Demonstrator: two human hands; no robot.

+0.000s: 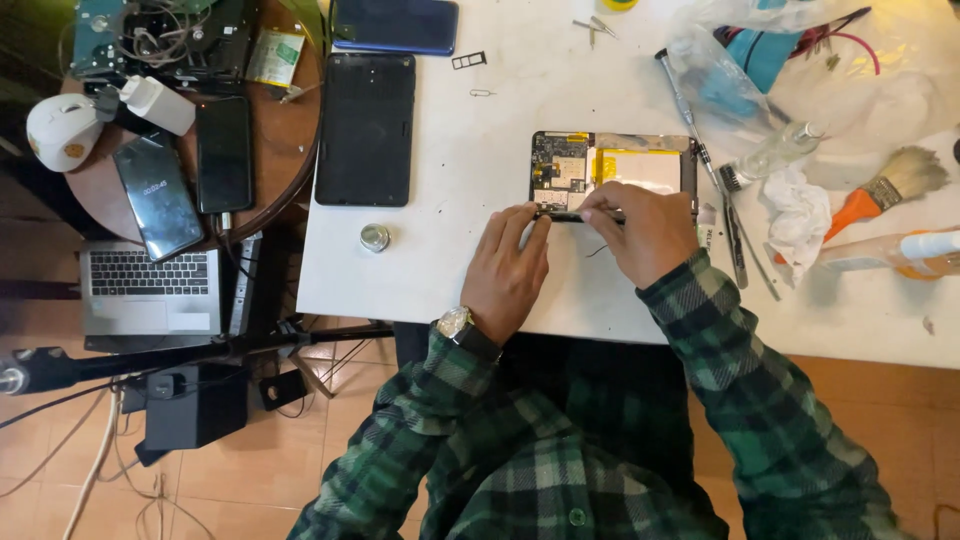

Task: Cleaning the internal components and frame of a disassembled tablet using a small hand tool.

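White table (450,260): opened tablet (612,172), circuitry exposed, is pinched along its near edge by left hand (508,268) and right hand (640,232), fingers curled shut.

Two hands, the left hand (507,268) and right hand (640,232), work on one opened tablet (610,170). To the left lies one black back cover (365,130). Two dark phones (158,195) (224,153) lie on the round table at far left. One laptop (150,290), one paintbrush (885,190), one small metal tin (374,237).
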